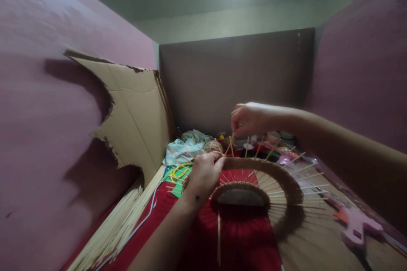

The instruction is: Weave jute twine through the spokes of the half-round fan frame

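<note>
A half-round woven piece stands in front of me, with a brown woven outer band (294, 182) and thin light sticks fanning out from a smaller woven half-ring (244, 186) at its base. My left hand (205, 173) is closed on the upper left of the outer band, thumb and fingers pinching its edge. Above the top sticks, my right hand (243, 119) is raised in a pinch, with what looks like a thin strand of twine below the fingertips. A ball of tan twine (213, 146) lies just behind my left hand.
A bundle of long sticks (117, 224) and a white cable lie along the left. Torn cardboard (133, 110) leans on the pink wall. A pink glue gun (358, 226) lies at right on a brown board. Pale blue cloth (184, 148) and clutter sit behind.
</note>
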Motion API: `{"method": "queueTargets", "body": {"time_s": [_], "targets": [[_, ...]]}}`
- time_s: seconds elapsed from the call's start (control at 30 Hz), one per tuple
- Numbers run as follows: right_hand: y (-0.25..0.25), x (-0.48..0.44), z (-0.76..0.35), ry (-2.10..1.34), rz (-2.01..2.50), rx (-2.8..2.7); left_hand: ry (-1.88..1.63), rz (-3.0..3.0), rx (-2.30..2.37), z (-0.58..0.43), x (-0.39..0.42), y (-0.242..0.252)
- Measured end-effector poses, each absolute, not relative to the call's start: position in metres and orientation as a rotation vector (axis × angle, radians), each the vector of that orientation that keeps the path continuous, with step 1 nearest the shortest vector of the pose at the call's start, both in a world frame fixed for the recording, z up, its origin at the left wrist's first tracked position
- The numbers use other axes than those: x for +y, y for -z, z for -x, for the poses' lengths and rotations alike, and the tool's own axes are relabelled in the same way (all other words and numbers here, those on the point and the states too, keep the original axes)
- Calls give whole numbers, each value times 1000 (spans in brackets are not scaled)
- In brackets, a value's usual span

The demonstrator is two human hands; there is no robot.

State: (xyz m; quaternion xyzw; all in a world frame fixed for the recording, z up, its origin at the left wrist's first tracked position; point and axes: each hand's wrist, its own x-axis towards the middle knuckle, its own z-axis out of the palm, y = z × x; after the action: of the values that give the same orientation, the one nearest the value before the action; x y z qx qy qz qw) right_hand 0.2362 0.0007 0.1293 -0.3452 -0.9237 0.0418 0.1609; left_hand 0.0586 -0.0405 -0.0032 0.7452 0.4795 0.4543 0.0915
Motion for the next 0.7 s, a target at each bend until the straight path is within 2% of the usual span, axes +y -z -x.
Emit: {"method": "queueTargets", "body": {"time_s": [0.1,0.23,0.33,0.5,0.7], "targets": [[-132,-7,-226,51,961,-2715,-1346,-2196,1419,-58,-40,7],[-135,-20,-216,13,911,-2703,-1353,-2170,1420,-58,-40,10],[-138,-19,-220,-183,942,-2704,-1365,-2166,1419,-59,-41,9],[-135,-2,-243,-639,1246,-2571,-1377,-2175,1436,-59,-42,6],[-107,14,-260,-1029,1487,-2567,-1354,-2185,1422,-60,-44,9]]}}
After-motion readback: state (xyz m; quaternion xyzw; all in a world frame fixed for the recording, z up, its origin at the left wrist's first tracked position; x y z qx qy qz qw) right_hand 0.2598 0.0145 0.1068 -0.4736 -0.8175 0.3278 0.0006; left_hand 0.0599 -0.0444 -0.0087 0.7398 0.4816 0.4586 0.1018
